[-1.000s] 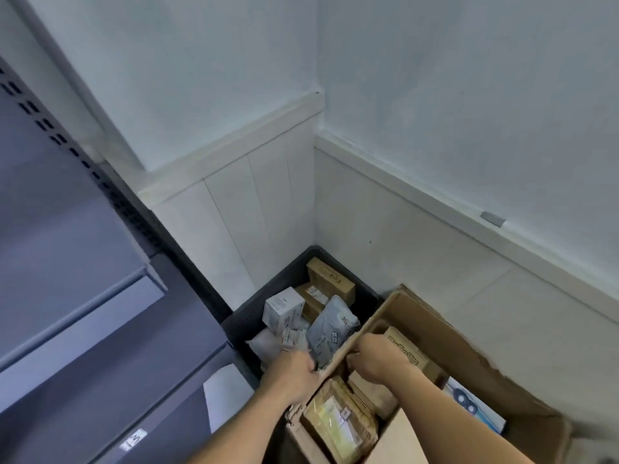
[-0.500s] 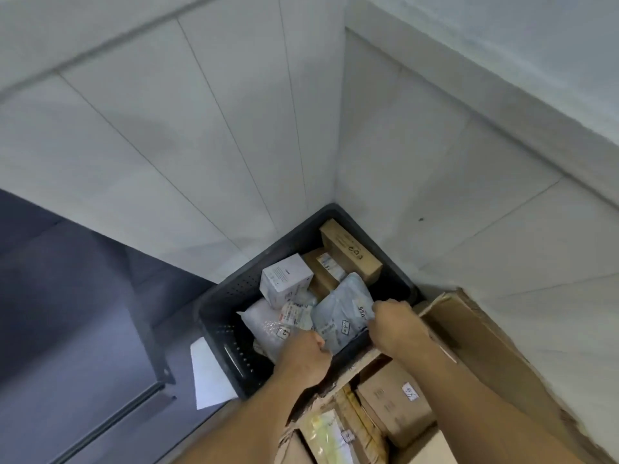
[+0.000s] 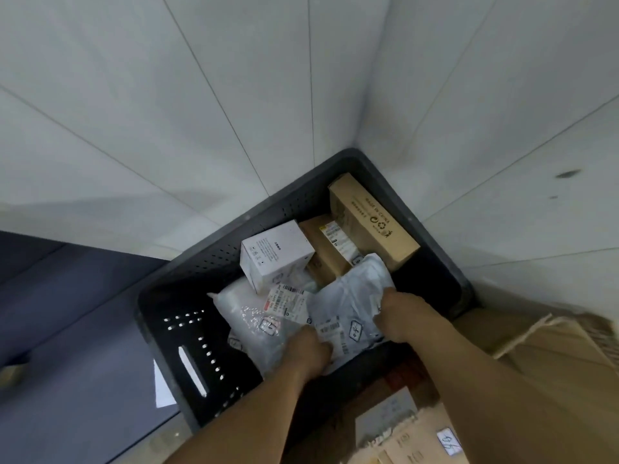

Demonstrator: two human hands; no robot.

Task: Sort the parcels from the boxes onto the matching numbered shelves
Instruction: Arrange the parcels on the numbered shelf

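Picking a parcel is the step in hand: the grey bag [image 3: 348,296] lies on top of the pile in the black crate [image 3: 187,346]. The left hand [image 3: 306,351] grips its near corner and the right hand [image 3: 403,316] clutches its right edge. Next it likely needs lifting clear and its blurred label read for a shelf number. A white box [image 3: 274,252], a brown carton [image 3: 368,222] and a white bag [image 3: 241,309] lie around it. The crate sits in a tiled corner [image 3: 201,112], a cardboard box [image 3: 552,356] to its right and a dark shelf [image 3: 67,346] to its left.
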